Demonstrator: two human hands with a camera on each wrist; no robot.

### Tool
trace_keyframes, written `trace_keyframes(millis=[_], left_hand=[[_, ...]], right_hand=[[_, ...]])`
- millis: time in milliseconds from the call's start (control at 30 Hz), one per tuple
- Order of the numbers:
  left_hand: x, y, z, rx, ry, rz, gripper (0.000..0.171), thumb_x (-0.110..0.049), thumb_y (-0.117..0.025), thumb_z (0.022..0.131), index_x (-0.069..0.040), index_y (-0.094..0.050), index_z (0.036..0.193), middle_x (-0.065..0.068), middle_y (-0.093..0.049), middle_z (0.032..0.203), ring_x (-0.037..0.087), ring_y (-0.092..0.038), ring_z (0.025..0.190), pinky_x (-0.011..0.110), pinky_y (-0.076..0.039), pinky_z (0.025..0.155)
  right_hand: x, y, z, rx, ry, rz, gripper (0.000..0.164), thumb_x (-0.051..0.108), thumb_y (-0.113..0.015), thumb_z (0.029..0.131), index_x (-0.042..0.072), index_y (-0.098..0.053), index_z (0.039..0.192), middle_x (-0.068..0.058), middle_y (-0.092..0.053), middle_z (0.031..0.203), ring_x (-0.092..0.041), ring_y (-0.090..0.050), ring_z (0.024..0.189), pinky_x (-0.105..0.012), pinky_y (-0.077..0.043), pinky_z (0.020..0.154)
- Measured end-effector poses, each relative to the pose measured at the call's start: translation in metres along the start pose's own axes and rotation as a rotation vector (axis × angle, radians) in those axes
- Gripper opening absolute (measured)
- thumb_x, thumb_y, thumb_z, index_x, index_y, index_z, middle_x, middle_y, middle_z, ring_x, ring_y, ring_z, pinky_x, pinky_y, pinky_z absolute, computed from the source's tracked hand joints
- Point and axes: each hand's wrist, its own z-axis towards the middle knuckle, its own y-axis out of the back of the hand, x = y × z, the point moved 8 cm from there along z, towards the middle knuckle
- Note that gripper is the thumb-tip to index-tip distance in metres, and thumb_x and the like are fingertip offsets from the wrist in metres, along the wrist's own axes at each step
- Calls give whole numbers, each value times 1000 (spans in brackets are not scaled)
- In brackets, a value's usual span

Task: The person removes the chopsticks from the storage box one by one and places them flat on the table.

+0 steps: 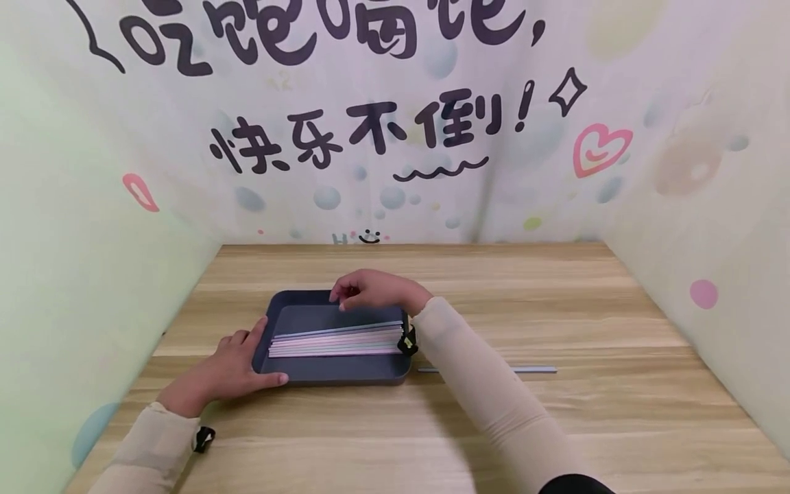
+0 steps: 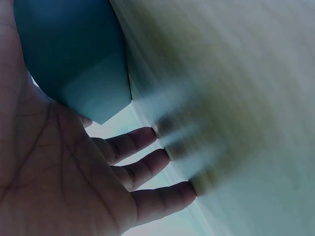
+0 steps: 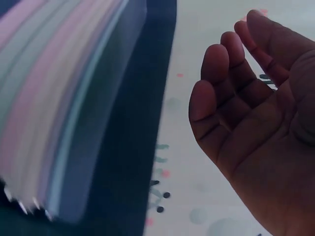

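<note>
Sleeves lay foremost. Left hand, fingers extended, touched the tray of sticks; right hand, fingers empty, hung near its far rim.

There were one left hand, one right hand and one tray, which touched the left hand. In it, nearer than the right hand, lay at least six thin sticks, too tightly packed to count exactly; one lone stick lay right of both hands.

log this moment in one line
left hand: touching tray; right hand: empty, near tray's far rim; sticks: in tray; lone stick: on table
</note>
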Motion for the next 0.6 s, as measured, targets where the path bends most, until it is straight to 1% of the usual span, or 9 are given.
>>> trace_keyframes(millis=[133,233,333,400,600], left_hand=[[0,2,-1,-7,-11,4,128,-77,-67,74,6,-12,154,42,-34,137,59,-34,122,66,-41,92],[-1,2,-2,-13,-16,2,128,-77,-66,74,7,-12,154,42,-34,137,60,-34,122,66,-41,92],[-2,3,-3,-23,-18,-3,128,-76,-67,74,7,-12,154,43,-34,136,60,-34,122,66,-40,92],[-2,4,-4,-27,-20,-6,127,-76,-68,74,6,-12,154,43,-34,136,60,-34,122,66,-40,92],[-2,5,-3,-25,-24,6,126,-74,-68,75,7,-13,154,43,-35,136,60,-35,122,65,-41,92]], right_hand=[[-3,-10,7,4,-16,-14,25,7,-63,98,-2,-65,121,-3,-61,91,-14,-53,82,-24,-45,75],[-8,-17,11,7,-33,-3,24,8,-63,98,0,-66,120,-2,-61,92,-15,-53,82,-24,-44,74],[-13,-26,17,18,-46,6,21,10,-63,98,3,-67,118,-1,-62,93,-14,-53,82,-24,-45,74],[-17,-31,19,23,-53,-7,20,11,-63,98,6,-68,117,0,-62,94,-13,-53,82,-24,-45,74],[-27,-40,21,10,-85,-39,15,11,-63,99,12,-70,112,3,-64,96,-12,-55,84,-23,-46,74]])
